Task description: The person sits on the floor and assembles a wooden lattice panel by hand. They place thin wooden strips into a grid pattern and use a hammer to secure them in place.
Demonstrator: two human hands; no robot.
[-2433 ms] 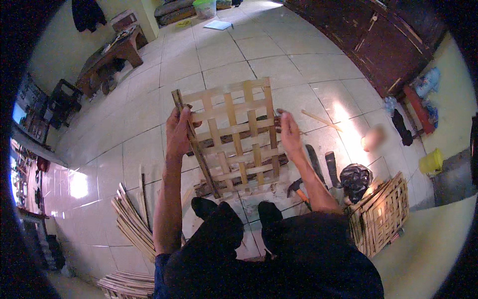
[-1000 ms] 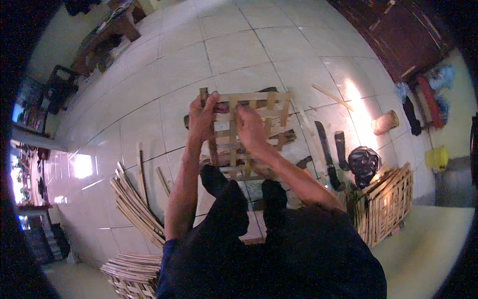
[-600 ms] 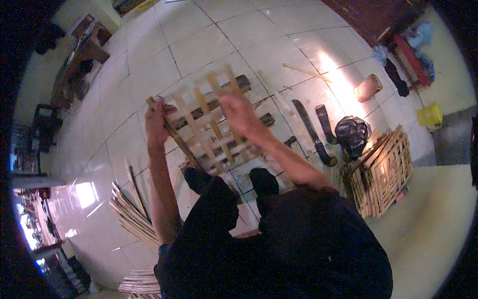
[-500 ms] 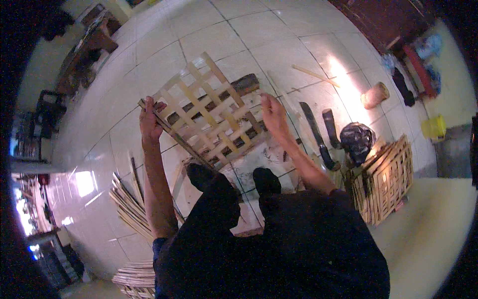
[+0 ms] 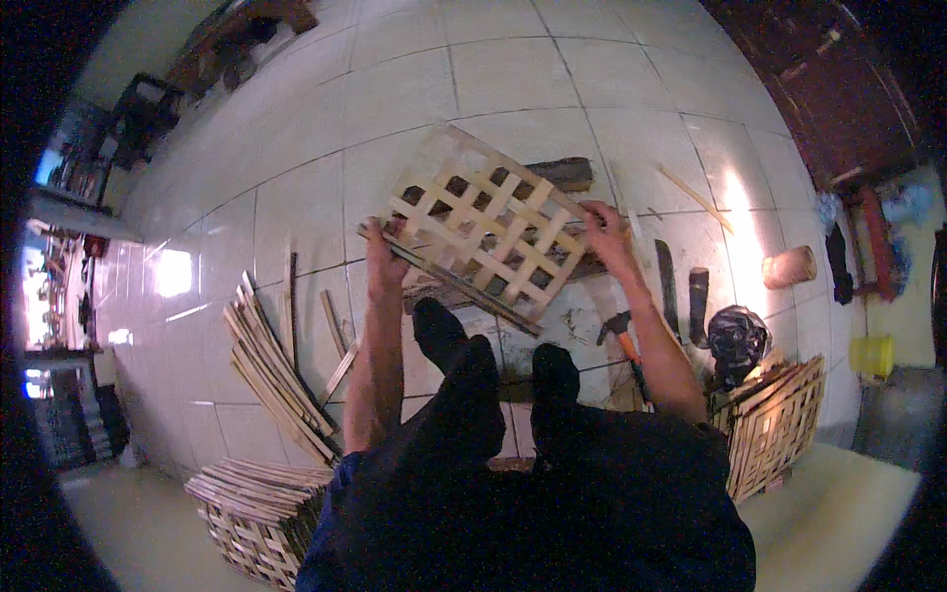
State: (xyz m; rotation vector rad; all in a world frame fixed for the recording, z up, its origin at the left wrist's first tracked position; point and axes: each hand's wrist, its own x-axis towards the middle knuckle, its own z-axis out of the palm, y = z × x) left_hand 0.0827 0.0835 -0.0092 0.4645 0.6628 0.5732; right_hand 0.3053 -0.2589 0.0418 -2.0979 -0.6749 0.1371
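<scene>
A woven lattice panel of pale bamboo strips (image 5: 515, 233) is held tilted above the floor, in front of my feet. My left hand (image 5: 387, 259) is closed around its left corner, where a darker edge strip (image 5: 464, 286) runs along the near side. At the right corner, my right hand (image 5: 609, 237) pinches the panel's border with bent fingers. Beneath and behind the panel lie dark wooden blocks (image 5: 562, 175), partly hidden by the lattice. A hammer with an orange handle (image 5: 625, 342) lies under my right forearm.
Right of my arm lie a dark long blade (image 5: 665, 281), a dark sheath-like piece (image 5: 698, 301), a black plastic bag (image 5: 738, 340) and a wooden cylinder (image 5: 789, 266). Finished lattice panels are stacked at right (image 5: 779, 429) and lower left (image 5: 252, 513). Loose strips (image 5: 271, 365) lie left.
My right hand, apart from the lattice's right side or barely touching it before, now grips its right corner. The panel has turned clockwise and levelled. The whole view has shifted, uncovering the hammer.
</scene>
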